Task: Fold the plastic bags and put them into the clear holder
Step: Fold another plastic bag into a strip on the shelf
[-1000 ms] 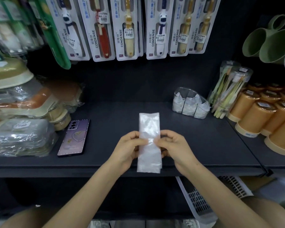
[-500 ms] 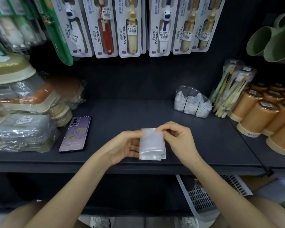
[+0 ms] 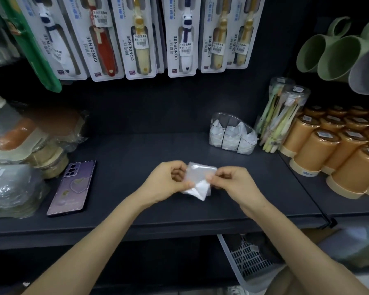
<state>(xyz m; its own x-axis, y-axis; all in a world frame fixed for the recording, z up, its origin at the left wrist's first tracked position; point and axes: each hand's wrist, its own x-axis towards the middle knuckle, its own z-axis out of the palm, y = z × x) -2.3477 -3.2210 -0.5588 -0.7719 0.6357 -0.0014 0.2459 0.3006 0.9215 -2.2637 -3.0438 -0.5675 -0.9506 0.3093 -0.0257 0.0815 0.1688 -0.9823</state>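
Folded plastic bag, pinched between left hand, right hand

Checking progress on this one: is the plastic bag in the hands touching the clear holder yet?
Apart. The head view shows a stretch of bare dark shelf between the plastic bag and the clear holder, farther back on the right.

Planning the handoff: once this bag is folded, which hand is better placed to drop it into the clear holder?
Right, probably. The clear holder stands at the back right of the shelf, beyond the right hand, which pinches the bag. The left hand would have to cross over.
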